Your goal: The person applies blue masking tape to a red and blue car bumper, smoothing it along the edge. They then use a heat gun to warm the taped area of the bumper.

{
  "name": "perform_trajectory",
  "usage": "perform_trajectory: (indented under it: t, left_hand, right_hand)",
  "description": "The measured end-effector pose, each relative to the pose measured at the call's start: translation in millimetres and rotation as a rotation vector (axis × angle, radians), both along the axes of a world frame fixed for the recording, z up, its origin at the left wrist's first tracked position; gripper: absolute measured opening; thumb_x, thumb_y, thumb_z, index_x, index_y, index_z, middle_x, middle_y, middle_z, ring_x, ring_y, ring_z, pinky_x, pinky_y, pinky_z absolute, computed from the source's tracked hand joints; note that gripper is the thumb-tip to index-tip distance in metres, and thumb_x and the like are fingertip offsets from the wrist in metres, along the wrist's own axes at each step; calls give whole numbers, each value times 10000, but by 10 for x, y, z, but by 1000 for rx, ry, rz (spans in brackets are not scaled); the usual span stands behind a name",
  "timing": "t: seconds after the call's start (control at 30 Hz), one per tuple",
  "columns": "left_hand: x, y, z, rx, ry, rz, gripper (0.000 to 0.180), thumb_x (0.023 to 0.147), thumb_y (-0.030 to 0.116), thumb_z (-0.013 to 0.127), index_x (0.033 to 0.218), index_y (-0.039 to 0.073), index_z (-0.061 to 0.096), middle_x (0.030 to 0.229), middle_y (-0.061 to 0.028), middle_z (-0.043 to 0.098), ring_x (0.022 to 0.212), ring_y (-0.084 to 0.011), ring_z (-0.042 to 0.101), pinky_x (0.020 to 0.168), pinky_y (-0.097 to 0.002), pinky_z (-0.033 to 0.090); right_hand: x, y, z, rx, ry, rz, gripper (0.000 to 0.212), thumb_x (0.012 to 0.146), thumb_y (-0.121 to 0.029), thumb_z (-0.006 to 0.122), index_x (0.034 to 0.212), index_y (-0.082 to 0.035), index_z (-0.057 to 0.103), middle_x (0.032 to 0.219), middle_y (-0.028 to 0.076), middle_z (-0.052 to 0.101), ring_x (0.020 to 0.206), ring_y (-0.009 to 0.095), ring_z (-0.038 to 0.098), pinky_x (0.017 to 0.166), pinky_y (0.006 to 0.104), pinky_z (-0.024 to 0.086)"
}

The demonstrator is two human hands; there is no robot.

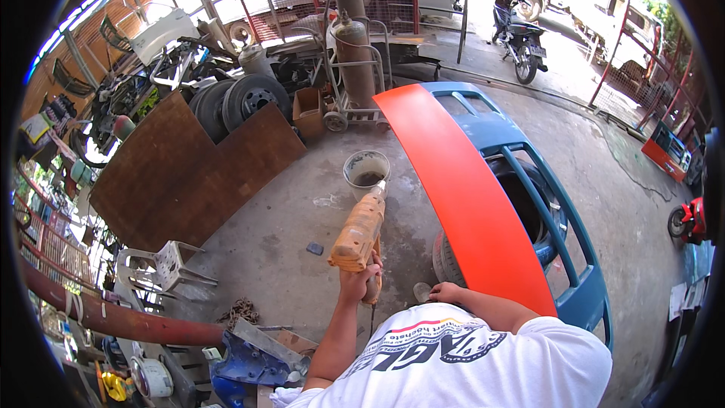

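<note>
- Our left hand [358, 281] is closed around the handle of an orange drill [360, 231], whose tip points up and away from us.
- Our right hand [445, 292] rests just right of that grip, at the near edge of the orange bumper [468, 196]; we cannot tell its hold.
- A bucket [367, 171] stands beyond the drill tip.

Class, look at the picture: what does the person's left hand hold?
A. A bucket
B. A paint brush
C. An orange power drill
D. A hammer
C: the left hand grips the handle of an orange power drill, raised above the concrete floor beside the orange-and-blue car bumper.
</note>
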State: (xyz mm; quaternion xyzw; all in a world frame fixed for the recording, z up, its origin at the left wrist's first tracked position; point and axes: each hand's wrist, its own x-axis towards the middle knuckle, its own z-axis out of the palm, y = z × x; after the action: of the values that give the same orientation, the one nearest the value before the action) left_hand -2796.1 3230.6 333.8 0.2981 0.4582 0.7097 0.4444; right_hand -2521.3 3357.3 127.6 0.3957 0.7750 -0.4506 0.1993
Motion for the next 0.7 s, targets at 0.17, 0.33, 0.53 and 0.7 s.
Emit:
perform_trajectory:
  t: [0.17, 0.33, 0.53, 0.7]
  left_hand:
    - [-10, -11, 15, -6, 13, 23, 360, 742, 18, 635, 1094, 6, 560, 851, -110, 636, 717, -188, 624, 669, -300, 509]
    - [-7, -15, 13, -7, 6, 18, 356, 743, 16, 630, 1091, 5, 560, 851, -111, 635, 722, -190, 624, 668, -299, 508]
    - [35, 62, 27, -11, -24, -11, 354, 748, 19, 631, 1095, 4, 561, 852, -113, 636, 727, -192, 621, 675, -303, 510]
    - [-36, -45, -26, -32, -8, 30, 353, 749, 20, 628, 1095, 2, 562, 853, -112, 637, 731, -193, 619, 678, -302, 511]
  right_hand:
    - [-12, -15, 103, -75, -25, -41, 383, 914, -382, 666, 1189, -121, 718, 1125, 138, 722, 1056, 284, 680, 938, 389, 510]
    - [-23, -13, 101, -67, -21, -26, 384, 913, -381, 670, 1185, -113, 718, 1130, 132, 722, 1052, 275, 682, 935, 382, 510]
    - [57, 50, 34, -19, 55, -23, 397, 900, -393, 656, 1168, -107, 719, 1028, 127, 746, 936, 251, 724, 893, 368, 541]
    - [-342, 350, 1364, -349, 464, -319, 344, 997, -294, 622, 1286, -109, 634, 1026, 39, 691, 905, 122, 643, 808, 312, 534]
